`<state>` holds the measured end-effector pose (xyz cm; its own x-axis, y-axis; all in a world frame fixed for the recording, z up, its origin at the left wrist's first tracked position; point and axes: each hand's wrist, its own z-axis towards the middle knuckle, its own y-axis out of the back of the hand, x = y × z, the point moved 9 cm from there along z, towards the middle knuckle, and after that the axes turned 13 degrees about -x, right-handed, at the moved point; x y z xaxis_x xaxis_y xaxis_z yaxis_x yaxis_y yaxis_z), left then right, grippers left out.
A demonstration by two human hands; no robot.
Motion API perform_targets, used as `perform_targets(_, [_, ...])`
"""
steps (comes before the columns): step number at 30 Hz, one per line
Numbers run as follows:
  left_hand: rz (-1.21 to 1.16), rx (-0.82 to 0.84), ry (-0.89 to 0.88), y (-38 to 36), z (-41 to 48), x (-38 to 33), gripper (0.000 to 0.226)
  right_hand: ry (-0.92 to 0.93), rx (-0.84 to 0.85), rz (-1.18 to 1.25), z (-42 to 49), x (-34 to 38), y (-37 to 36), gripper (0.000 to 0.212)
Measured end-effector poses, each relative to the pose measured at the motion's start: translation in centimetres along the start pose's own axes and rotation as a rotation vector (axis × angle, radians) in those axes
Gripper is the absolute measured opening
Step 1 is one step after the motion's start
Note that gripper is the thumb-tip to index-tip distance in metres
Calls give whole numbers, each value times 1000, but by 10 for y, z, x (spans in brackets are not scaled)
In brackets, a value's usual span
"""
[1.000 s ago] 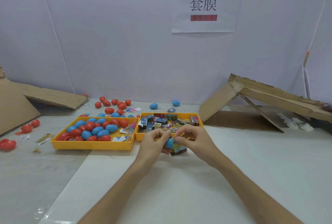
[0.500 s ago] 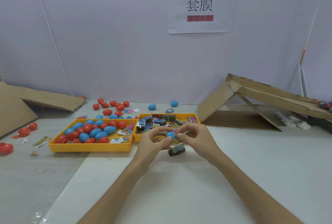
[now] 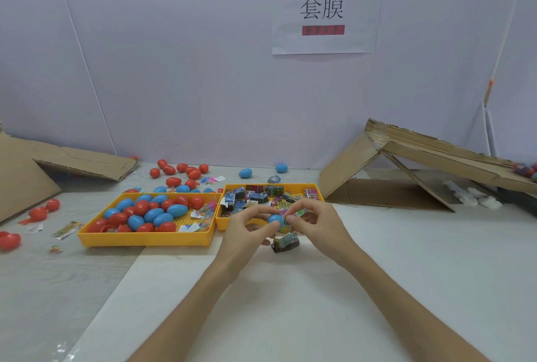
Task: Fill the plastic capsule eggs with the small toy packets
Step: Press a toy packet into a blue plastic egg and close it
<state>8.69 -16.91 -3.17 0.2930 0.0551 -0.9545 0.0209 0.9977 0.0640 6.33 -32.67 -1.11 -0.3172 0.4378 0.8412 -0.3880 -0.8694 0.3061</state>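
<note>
Both hands meet just above the table (image 3: pixel 319 289), in front of the two yellow trays. The left hand (image 3: pixel 247 226) holds a blue egg (image 3: pixel 274 220); its thumb and fingers are curled round the egg from the left side. The right hand (image 3: pixel 315 223) pinches a small coloured packet (image 3: pixel 287 214) between thumb and fingertips and keeps it against the right side of the egg. The fingers hide the joint, so I cannot tell if the egg is open or closed.

Directly below the hands a second packet (image 3: pixel 286 242), dark with a yellow label, lies on the table. Behind the hands is the packet tray (image 3: pixel 316 191), which has many packets in a loose pile. Touching it on the left is the egg tray (image 3: pixel 145 241), with red and blue eggs and some small bits of wrapper.

More loose eggs (image 3: pixel 180 171), mostly red, lie on the table behind the trays and at the far left. Folded cardboard (image 3: pixel 377 184) stands to the right, like a low tent. A paper sign (image 3: pixel 325 7) hangs on the wall.
</note>
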Motion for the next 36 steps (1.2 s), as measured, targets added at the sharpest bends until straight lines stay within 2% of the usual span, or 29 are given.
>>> perform_targets(30, [14, 20, -6, -1, -1, -2, 15, 23, 44, 30, -2, 4, -4, 15])
perform_targets(36, [-54, 41, 17, -4, -3, -2, 17, 20, 28, 42, -1, 3, -3, 14])
